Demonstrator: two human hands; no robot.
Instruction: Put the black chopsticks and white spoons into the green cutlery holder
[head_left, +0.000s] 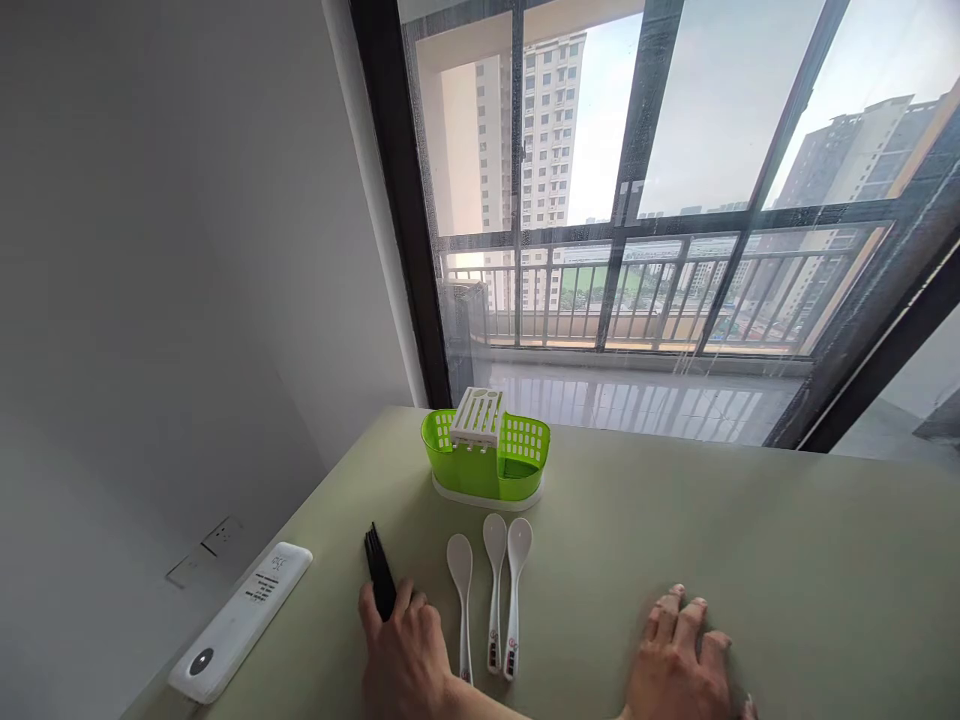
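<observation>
My arms appear crossed. On the left side of the table, my right hand (pixel 405 645) is closed around the lower end of a bundle of black chopsticks (pixel 381 575), whose thin tips point away from me. Part of the bundle is hidden under the fingers. Three white spoons (pixel 495 560) lie just right of this hand, bowls facing away, with printed marks on their handles. My left hand (pixel 679 660) rests palm down on the table at the right, fingers spread, holding nothing. Beyond the spoons stands a green utensil caddy (pixel 469 475) with a white slotted top and white base.
A long white device (pixel 244 620) with a digital display and a round dark button lies along the left edge of the pale green table (pixel 750 530). A grey wall (pixel 187 300) with a socket borders the left. Behind the table is a glass door facing a balcony.
</observation>
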